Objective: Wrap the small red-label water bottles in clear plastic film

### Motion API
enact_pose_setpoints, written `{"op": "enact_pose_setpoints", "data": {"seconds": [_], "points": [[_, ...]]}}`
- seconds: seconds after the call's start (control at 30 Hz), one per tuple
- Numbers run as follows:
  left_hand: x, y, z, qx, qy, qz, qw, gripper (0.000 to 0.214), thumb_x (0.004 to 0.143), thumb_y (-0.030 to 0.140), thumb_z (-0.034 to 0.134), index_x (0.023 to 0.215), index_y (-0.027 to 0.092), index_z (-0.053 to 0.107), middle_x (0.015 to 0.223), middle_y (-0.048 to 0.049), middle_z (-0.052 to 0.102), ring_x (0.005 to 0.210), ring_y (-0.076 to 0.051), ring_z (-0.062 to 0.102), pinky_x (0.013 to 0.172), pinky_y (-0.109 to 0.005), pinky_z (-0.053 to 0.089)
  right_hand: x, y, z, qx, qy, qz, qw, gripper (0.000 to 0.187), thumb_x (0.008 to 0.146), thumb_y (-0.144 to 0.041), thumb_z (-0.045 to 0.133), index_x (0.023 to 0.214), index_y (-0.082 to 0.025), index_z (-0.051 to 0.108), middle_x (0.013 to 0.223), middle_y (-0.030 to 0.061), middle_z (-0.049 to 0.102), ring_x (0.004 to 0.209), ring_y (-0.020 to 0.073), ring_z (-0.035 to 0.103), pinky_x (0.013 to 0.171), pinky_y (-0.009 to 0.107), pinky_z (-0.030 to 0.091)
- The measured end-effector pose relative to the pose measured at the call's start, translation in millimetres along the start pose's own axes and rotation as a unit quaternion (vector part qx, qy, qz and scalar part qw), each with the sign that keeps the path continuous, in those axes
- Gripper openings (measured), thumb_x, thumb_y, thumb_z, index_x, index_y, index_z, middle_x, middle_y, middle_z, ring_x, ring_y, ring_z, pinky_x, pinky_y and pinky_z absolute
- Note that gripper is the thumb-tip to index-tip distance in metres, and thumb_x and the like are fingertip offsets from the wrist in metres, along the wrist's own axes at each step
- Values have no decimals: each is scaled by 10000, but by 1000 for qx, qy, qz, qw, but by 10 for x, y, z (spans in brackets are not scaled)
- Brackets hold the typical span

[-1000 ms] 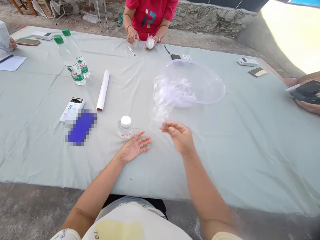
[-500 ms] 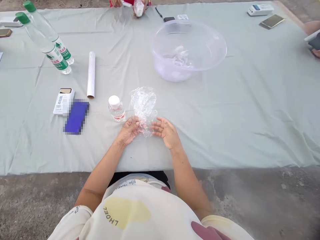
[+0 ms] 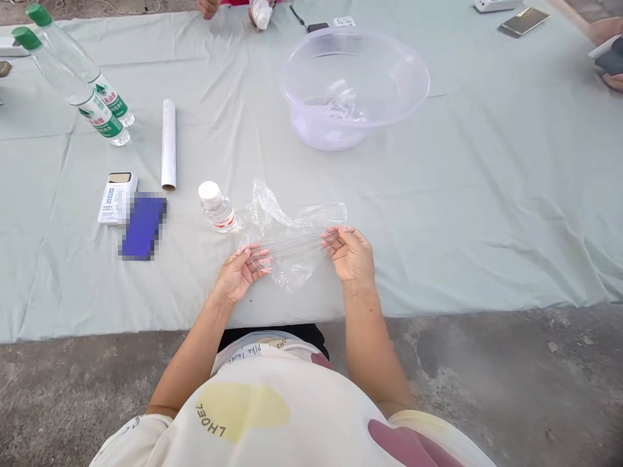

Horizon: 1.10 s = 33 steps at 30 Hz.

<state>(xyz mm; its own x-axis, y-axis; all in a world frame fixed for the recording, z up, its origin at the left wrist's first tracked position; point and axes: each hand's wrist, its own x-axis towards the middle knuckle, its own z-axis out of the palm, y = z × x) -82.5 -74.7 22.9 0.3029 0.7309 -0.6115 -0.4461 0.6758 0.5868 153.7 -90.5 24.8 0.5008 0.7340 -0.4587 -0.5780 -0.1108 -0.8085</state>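
Note:
A crumpled sheet of clear plastic film (image 3: 289, 237) is stretched between my two hands just above the pale green tablecloth (image 3: 462, 194). My left hand (image 3: 238, 272) grips its left end with curled fingers. My right hand (image 3: 350, 253) pinches its right end. A small clear bottle with a white cap (image 3: 217, 206) stands just left of the film. Farther back sits a large clear plastic basin (image 3: 355, 84) with more crumpled film inside.
A roll of film (image 3: 168, 144) lies at the left, beside two green-capped water bottles (image 3: 78, 84), a white device (image 3: 115, 196) and a blurred blue patch (image 3: 143, 226). Another person's hands (image 3: 233, 8) work at the far edge. A phone (image 3: 523, 21) lies far right.
My right hand brought the film from near the basin down to the table front. Both hands took hold of it and pulled it apart sideways. The view tilted downward.

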Motion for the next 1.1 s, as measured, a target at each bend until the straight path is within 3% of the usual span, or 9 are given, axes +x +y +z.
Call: {"op": "enact_pose_setpoints", "data": {"seconds": [0.17, 0.3, 0.4, 0.5, 0.6, 0.73, 0.8, 1.0, 1.1], "points": [[-263, -3, -106, 85, 42, -26, 995, 85, 849, 178, 626, 931, 152, 619, 934, -90, 753, 847, -203, 745, 712, -317, 602, -25, -129, -335, -162, 53, -33, 985, 245, 686, -361, 722, 831, -226, 577, 828, 0, 691, 687, 140, 663, 603, 259, 531], [-492, -6, -187, 311, 105, 68, 942, 136, 888, 305, 584, 948, 186, 612, 919, -60, 729, 792, -194, 718, 631, -300, 563, -66, -352, -603, -508, 150, -117, 840, 352, 749, -399, 667, 1051, -220, 638, 996, 67, 719, 793, 229, 668, 812, 434, 536], [-530, -59, -121, 503, 133, 263, 812, 154, 922, 307, 528, 932, 202, 640, 934, -57, 723, 837, -182, 693, 732, -315, 549, -33, -505, -576, -529, 193, -267, 782, 293, 860, -348, 513, 1073, -205, 653, 1084, 101, 715, 896, 250, 675, 890, 462, 519], [-406, -172, 71, 631, 76, 427, 643, 199, 953, 263, 483, 965, 194, 669, 1000, -98, 729, 989, -223, 680, 878, -378, 526, 72, -532, -307, -536, 67, -381, 750, 293, 918, -287, 421, 1063, -217, 666, 1130, 98, 712, 1066, 251, 655, 934, 433, 514], [-234, -324, 265, 729, 31, 441, 522, 251, 953, 276, 537, 1138, 171, 670, 1258, -175, 669, 1271, -308, 576, 1035, -471, 457, 194, -453, 10, -631, -133, -385, 660, 298, 904, -253, 490, 1148, -227, 659, 1286, 102, 668, 1249, 284, 575, 1064, 482, 428], [-110, -474, 290, 812, 42, 352, 463, 676, 844, 454, 711, 1421, 154, 527, 1538, -242, 431, 1469, -404, 343, 1158, -592, 311, 286, -384, 171, -734, -249, -285, 565, 384, 840, -139, 517, 1183, -211, 674, 1231, 113, 699, 1160, 304, 622, 1040, 512, 395], [-101, -483, 209, 829, 45, 314, 461, 836, 793, 550, 734, 1484, 164, 465, 1587, -240, 354, 1500, -417, 273, 1178, -618, 261, 321, -414, 118, -734, -247, -232, 588, 342, 836, -135, 489, 1088, -205, 710, 1053, 92, 743, 981, 262, 666, 920, 433, 454], [-162, -308, 11, 851, 17, 253, 460, 1028, 725, 642, 752, 1561, 209, 340, 1649, -203, 222, 1528, -386, 213, 1202, -655, 162, 504, -641, -285, -613, -91, -179, 764, 186, 808, -283, 563, 886, -202, 711, 940, 59, 725, 838, 203, 629, 792, 345, 476], [-188, -216, -6, 854, 7, 245, 459, 1057, 699, 631, 780, 1565, 220, 334, 1652, -215, 197, 1526, -401, 206, 1195, -676, 141, 573, -729, -448, -601, 30, -156, 784, 170, 788, -277, 568, 873, -206, 697, 902, 60, 711, 796, 203, 616, 789, 368, 487]]}}
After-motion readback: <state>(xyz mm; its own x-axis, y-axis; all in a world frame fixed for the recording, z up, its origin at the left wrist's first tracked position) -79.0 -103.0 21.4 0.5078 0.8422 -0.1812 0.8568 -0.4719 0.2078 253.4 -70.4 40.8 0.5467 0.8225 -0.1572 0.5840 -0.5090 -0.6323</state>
